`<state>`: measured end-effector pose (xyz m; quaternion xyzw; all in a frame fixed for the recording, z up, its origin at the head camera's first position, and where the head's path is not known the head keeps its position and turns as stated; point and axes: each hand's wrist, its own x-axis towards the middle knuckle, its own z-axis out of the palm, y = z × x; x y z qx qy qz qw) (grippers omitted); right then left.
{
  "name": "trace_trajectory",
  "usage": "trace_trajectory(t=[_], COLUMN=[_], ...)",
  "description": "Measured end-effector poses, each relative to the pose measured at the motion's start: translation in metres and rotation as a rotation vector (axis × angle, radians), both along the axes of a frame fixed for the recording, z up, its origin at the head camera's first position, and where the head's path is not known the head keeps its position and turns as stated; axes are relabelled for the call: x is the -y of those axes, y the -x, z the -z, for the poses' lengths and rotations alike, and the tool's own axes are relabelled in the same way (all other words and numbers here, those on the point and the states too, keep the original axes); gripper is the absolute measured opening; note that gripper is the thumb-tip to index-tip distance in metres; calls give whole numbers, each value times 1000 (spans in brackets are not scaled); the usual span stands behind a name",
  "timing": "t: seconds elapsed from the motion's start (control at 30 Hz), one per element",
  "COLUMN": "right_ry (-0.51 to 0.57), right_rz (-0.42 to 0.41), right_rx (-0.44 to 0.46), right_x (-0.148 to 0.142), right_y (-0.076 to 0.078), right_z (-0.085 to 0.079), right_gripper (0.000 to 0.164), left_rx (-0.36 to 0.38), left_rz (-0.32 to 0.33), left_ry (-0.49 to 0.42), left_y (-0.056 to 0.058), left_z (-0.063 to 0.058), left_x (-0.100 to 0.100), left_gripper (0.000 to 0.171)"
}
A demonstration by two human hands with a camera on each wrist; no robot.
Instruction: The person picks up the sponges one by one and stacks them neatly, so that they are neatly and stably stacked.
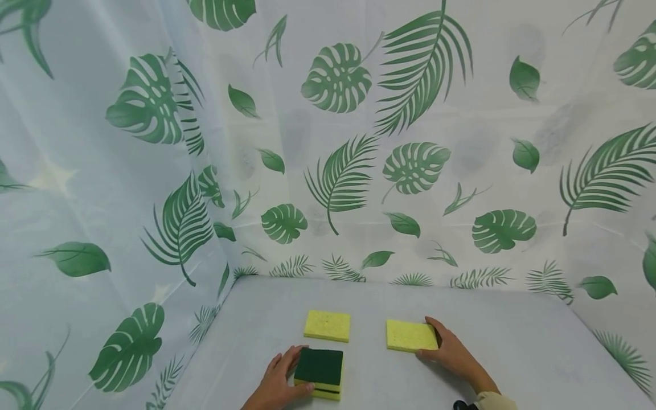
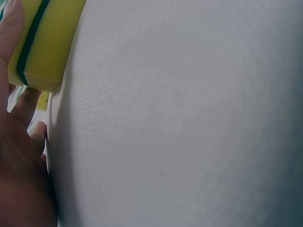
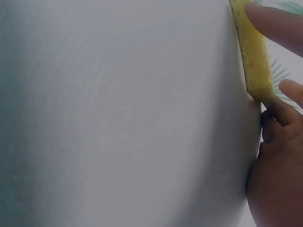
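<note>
In the head view, two sponges (image 1: 319,367) lie stacked near the front of the table, yellow with dark green scouring faces; the top green face points up. My left hand (image 1: 279,378) grips the stack from its left side, thumb at the front and fingers at the back. The left wrist view shows the stacked sponges (image 2: 52,52) beside the thumb, with a green layer between yellow ones. Farther right, my right hand (image 1: 453,353) holds the right end of a flat yellow sponge (image 1: 410,335) between thumb and fingers. That sponge (image 3: 255,61) lies against the table in the right wrist view.
Another yellow sponge (image 1: 327,326) lies flat behind the stack, to the left of the right hand's sponge. A pale grey cloth covers the table (image 1: 369,302). White curtains (image 1: 348,125) with green leaf prints stand at the back and both sides.
</note>
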<state>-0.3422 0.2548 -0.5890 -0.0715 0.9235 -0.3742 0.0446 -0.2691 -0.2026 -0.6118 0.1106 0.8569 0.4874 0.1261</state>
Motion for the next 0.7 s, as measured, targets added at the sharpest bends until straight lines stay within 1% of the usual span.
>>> trace_trajectory(t=[0.07, 0.13, 0.27, 0.33, 0.47, 0.63, 0.7], right_ry=[-1, -5, -15, -18, -8, 33, 39], right_rz=[-4, -5, 11, 15, 28, 36, 36], right_rx=[1, -1, 0, 1, 7, 3, 8], right_x=[-3, -6, -9, -9, -6, -1, 0], right_y=[1, 1, 1, 1, 0, -3, -4], right_z=[0, -1, -2, -2, -1, -1, 0], right_gripper=[102, 101, 99, 98, 99, 99, 99], left_rx=[-5, -24, -73, -84, -70, -20, -20], left_rz=[-3, -3, 9, 12, 13, -20, -16], left_ry=[29, 48, 53, 56, 57, 53, 37], left_y=[-1, 0, 3, 2, 1, -1, -3], left_z=[-4, -6, -4, -4, -4, -4, -3], left_x=[-3, -6, -9, -8, -7, -4, -1], left_gripper=[91, 92, 90, 90, 91, 93, 91])
